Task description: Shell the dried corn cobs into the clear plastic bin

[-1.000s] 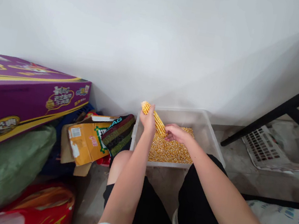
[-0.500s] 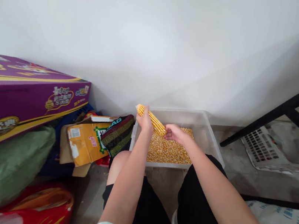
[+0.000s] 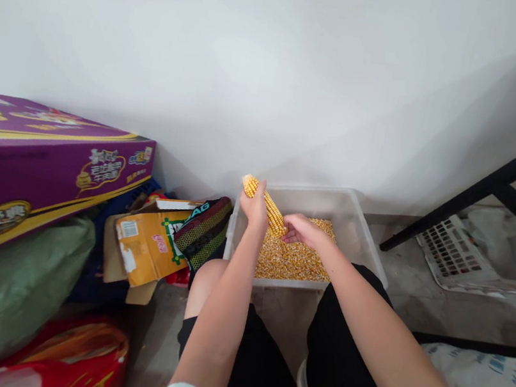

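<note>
My left hand (image 3: pixel 255 206) is wrapped round the upper part of a yellow corn cob (image 3: pixel 274 217), which slants down to the right. Rows of kernels cover the side of the cob that shows. At its lower end, the curled fingers of my right hand (image 3: pixel 304 231) press against the cob; the fingertips are partly hidden. Both hands are above a translucent plastic bin (image 3: pixel 366 239), where loose corn kernels (image 3: pixel 290 264) lie in a layer.
A purple carton (image 3: pixel 48 168), a green sack (image 3: pixel 12 280) and a red bag (image 3: pixel 92 363) are on the left. Flattened yellow packaging (image 3: pixel 148 245) and a mesh bag (image 3: pixel 203 234) lie beside the bin. On the right are a black metal frame (image 3: pixel 477 187), a white basket (image 3: pixel 452 255) and a white sack (image 3: pixel 486 383).
The cob has swung to a steeper slant, its upper end shifting slightly right and up with my left hand. My right hand stays at the lower end.
</note>
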`<action>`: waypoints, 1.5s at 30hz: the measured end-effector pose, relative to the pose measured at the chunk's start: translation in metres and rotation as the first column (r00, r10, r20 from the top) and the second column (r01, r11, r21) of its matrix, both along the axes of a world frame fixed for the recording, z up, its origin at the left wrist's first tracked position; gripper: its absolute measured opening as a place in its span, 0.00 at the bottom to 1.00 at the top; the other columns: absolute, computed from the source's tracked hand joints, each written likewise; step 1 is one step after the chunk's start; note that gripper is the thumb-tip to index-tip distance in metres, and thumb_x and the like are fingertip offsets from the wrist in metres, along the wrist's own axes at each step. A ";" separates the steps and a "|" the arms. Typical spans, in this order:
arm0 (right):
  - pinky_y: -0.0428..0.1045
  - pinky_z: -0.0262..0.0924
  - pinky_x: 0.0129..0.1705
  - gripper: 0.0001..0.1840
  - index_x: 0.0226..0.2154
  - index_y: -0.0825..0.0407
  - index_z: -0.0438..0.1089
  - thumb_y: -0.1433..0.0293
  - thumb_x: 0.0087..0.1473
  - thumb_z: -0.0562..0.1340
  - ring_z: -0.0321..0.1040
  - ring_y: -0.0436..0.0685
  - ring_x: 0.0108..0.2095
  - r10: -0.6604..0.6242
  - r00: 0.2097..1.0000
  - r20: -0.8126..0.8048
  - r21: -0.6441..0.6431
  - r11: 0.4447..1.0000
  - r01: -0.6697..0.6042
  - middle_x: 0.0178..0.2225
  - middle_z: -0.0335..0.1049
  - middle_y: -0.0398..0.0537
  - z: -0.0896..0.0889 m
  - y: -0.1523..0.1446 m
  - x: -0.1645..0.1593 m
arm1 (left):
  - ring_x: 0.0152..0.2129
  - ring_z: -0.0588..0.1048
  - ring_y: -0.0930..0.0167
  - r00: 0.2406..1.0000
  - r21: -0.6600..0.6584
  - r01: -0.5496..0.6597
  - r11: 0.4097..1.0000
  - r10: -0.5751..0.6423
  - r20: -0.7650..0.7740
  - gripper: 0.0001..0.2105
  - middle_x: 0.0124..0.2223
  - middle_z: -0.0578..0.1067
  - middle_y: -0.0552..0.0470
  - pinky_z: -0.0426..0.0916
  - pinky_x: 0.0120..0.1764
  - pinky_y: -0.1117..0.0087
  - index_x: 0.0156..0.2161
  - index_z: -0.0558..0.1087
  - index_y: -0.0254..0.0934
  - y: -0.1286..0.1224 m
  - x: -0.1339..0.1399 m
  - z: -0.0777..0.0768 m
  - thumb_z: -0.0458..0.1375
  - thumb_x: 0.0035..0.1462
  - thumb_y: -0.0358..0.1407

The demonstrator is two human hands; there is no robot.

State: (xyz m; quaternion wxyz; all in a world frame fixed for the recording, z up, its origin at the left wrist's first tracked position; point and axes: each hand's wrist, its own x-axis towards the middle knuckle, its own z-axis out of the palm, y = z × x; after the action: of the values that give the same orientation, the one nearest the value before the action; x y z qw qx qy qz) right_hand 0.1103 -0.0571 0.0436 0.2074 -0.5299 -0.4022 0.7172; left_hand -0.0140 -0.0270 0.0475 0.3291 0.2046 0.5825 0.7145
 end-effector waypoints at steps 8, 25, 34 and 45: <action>0.44 0.64 0.23 0.05 0.23 0.54 0.60 0.77 0.45 0.56 0.64 0.48 0.19 -0.009 0.997 -0.073 0.002 1.000 0.009 0.19 0.61 0.42 -0.005 0.001 0.002 | 0.30 0.71 0.70 0.999 0.032 0.037 0.999 -0.036 -0.037 0.19 0.32 0.70 0.52 0.66 0.34 0.68 0.36 0.69 0.34 -0.003 0.001 0.004 0.65 0.42 0.44; 0.43 0.61 0.19 0.08 0.23 0.53 0.59 0.80 0.40 0.57 0.60 0.47 0.17 -0.086 0.996 -0.033 0.068 0.994 0.088 0.19 0.56 0.39 -0.024 0.000 -0.005 | 0.29 0.70 0.70 0.977 0.036 0.104 0.994 -0.095 -0.189 0.19 0.31 0.70 0.52 0.65 0.34 0.67 0.35 0.69 0.34 -0.006 0.012 -0.003 0.64 0.42 0.46; 0.43 0.62 0.21 0.09 0.19 0.54 0.58 0.82 0.40 0.57 0.57 0.45 0.17 -0.170 0.985 0.036 0.073 0.983 0.167 0.18 0.56 0.39 -0.025 -0.001 -0.005 | 0.24 0.66 0.74 0.976 -0.007 0.034 0.999 -0.034 -0.216 0.17 0.28 0.68 0.55 0.62 0.31 0.71 0.32 0.68 0.33 -0.001 0.016 -0.016 0.63 0.43 0.45; 0.42 0.62 0.19 0.09 0.21 0.54 0.58 0.82 0.41 0.56 0.59 0.46 0.17 -0.235 0.970 0.057 0.023 0.972 0.234 0.17 0.58 0.40 -0.029 -0.004 -0.005 | 0.25 0.66 0.74 0.978 -0.009 0.045 0.999 -0.046 -0.204 0.17 0.28 0.68 0.55 0.62 0.32 0.70 0.32 0.69 0.33 0.002 0.016 -0.027 0.63 0.42 0.45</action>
State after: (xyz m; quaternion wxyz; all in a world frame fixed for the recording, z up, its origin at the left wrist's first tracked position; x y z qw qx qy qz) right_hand 0.1051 -0.0610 0.0146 0.2830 -0.5929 -0.3485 0.6685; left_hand 0.0017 -0.0249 0.0206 0.2845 0.2893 0.6098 0.6808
